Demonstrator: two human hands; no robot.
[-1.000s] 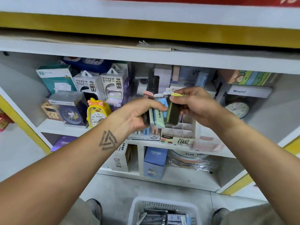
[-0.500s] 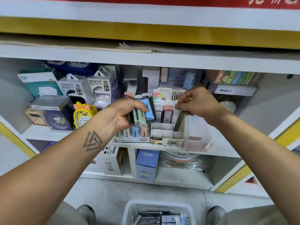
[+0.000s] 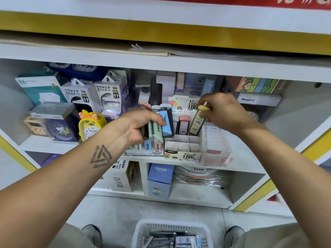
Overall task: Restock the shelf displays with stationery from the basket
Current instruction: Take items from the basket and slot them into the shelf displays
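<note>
Pastel plastic lead cases point(image 3: 159, 122), slim and flat, sat fanned in my left hand point(image 3: 132, 126), fingers curled round the bunch in front of the shelf point(image 3: 247, 158). My right hand point(image 3: 223, 111) pinched a yellow-capped case point(image 3: 198, 120) by its top, its foot down in the back row of the cardboard display box point(image 3: 182, 149), apparently not fully seated. The white mesh basket point(image 3: 172, 228) stood on the floor between my shoes, holding more packs.

Single head-worn view looks forward and down, close to the shelf point(image 3: 179, 159)
</note>
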